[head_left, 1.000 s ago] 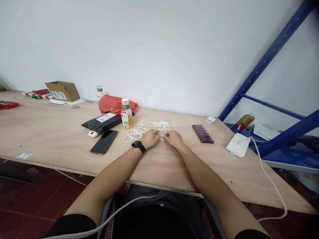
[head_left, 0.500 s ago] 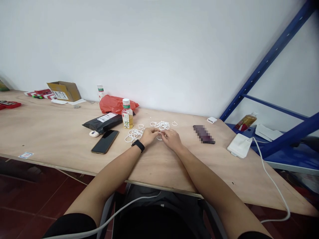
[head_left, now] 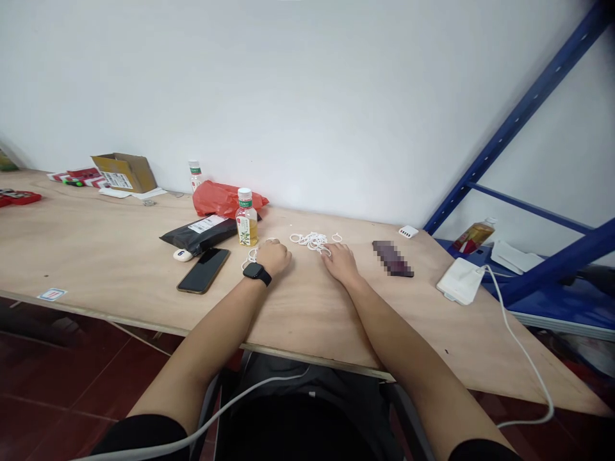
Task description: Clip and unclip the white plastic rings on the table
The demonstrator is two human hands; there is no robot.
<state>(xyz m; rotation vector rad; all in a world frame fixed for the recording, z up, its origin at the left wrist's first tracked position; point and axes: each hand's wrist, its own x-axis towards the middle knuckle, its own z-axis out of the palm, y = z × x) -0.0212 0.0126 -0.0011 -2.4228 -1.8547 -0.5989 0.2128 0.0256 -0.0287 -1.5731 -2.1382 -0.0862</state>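
Observation:
My left hand (head_left: 275, 257), with a black watch on its wrist, is over the left group of white rings (head_left: 250, 258) and covers most of them. Its back faces me, and the fingers are curled down out of sight. To the right, my right hand (head_left: 340, 261) rests at the near edge of another heap of white rings (head_left: 310, 239). Thumb and fingertips are closed at a white ring (head_left: 326, 251) beside that heap. One loose white ring (head_left: 337, 237) lies just beyond the right hand.
A drink bottle (head_left: 246, 221), black parcel (head_left: 199, 235), red plastic bag (head_left: 218, 200) and phone (head_left: 203, 271) are on the left. A blurred dark object (head_left: 393, 258), white charger (head_left: 408, 232) and white corded box (head_left: 461, 281) are on the right, near a blue rack (head_left: 509, 105).
My hands were together at a small white piece and have moved apart. The left went left over its group of rings; the right shifted slightly right, to the edge of the other heap.

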